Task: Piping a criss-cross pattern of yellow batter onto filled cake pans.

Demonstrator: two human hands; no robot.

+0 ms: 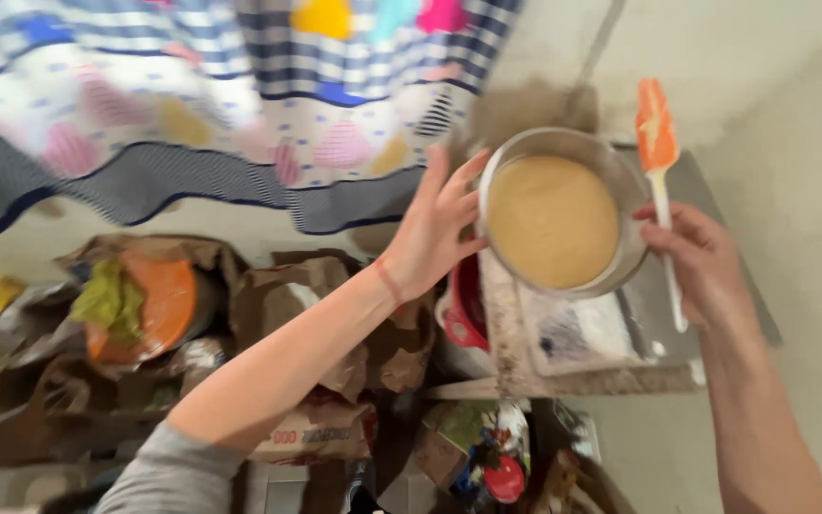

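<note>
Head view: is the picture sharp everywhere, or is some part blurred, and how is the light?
In the head view, the patterned cloth at the top is smeared by motion blur; the metal bowl of tan batter, the left hand and the right hand with the orange spatula are soft but readable; the light is even and soft, with no strong glare on the bowl.
</note>
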